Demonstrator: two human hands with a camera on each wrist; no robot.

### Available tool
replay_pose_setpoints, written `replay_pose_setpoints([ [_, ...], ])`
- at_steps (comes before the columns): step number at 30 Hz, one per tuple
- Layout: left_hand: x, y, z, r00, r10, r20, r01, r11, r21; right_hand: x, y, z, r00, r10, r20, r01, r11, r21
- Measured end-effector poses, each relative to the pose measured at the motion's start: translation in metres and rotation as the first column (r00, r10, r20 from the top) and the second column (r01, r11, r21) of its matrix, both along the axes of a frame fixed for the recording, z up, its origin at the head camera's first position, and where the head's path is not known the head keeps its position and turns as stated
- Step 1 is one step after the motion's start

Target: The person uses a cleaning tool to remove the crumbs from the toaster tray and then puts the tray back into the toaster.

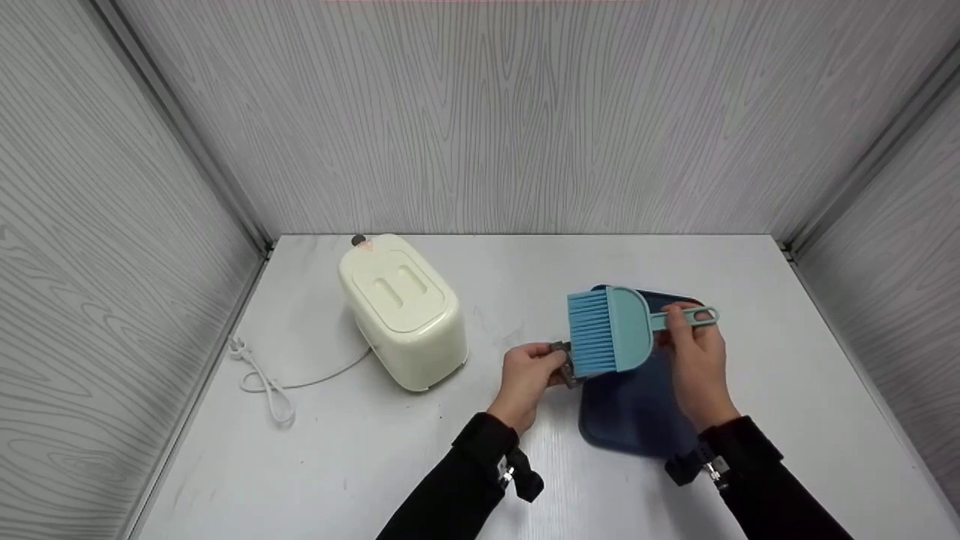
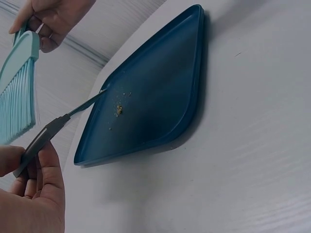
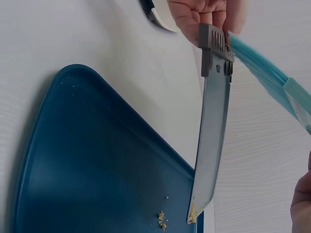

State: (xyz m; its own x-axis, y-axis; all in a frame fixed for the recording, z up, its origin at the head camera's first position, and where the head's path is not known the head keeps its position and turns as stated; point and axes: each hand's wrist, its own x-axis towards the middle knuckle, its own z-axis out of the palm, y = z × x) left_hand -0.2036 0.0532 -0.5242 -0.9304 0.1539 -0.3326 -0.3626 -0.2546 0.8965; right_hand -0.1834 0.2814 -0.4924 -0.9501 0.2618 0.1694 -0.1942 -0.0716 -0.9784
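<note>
brush (image 1: 631,328) x1 | crumb tray (image 3: 212,131) x1 | blu tray (image 1: 634,412) x1 | toaster (image 1: 405,315) x1 | pwr cord (image 1: 259,373) x1 | slvs (image 1: 450,480) x2

Head view, grey tray (image 1: 568,372) mostly hidden

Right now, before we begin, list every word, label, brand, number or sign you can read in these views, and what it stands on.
None can be read.
Brush: no lettering visible.
Flat grey tray: no lettering visible.
Dark blue tray: no lettering visible.
Cream appliance: a faint reddish mark near its dark knob, too blurred to make out.
</note>
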Motion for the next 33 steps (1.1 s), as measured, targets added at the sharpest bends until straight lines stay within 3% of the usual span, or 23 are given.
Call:
replay_pose_setpoints([
  [11, 0.001, -0.003, 0.001, 1.0, -0.016, 0.003, 0.016, 1.0, -0.006, 0.0, 0.004, -0.007, 0.998, -0.015, 0.056, 0.007, 0.99, 0.14],
  [23, 0.001, -0.004, 0.003, 1.0, -0.013, 0.001, 0.013, 1.0, -0.026, 0.0, 0.023, -0.008, 0.997, -0.047, 0.061, 0.035, 0.98, 0.197],
  [33, 0.001, -0.005, 0.003, 0.999, -0.026, -0.031, 0.025, 0.999, -0.032, 0.002, 0.038, -0.01, 0.993, -0.078, 0.092, 0.044, 0.945, 0.323],
])
